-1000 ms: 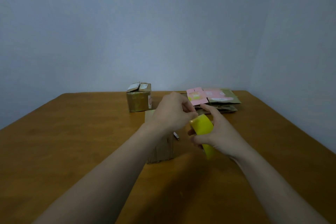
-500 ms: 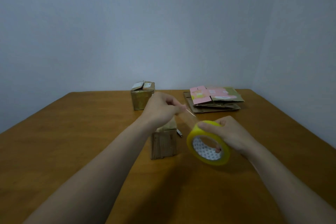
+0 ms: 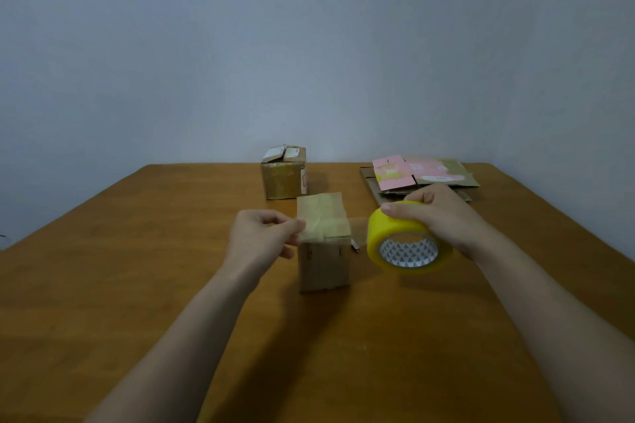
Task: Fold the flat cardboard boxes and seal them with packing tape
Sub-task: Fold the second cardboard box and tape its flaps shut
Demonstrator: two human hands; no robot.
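Note:
A small folded cardboard box [image 3: 323, 261] stands upright in the middle of the wooden table [image 3: 137, 285], its top flaps closed. My left hand [image 3: 263, 239] pinches the free end of a clear tape strip [image 3: 357, 223] at the box's left top edge. The strip runs across the box top to the yellow tape roll [image 3: 405, 240], which my right hand [image 3: 443, 216] grips from above, just right of the box.
A taped brown box [image 3: 283, 172] sits farther back. A stack of flat cardboard boxes [image 3: 422, 178], one pink, lies at the back right. A small dark object [image 3: 355, 245] lies behind the box's right side. Walls close off the back and right.
My left hand pulled the tape end leftward to the box's left edge. My right hand carried the roll rightward, stretching the strip over the box top. The box top is now uncovered.

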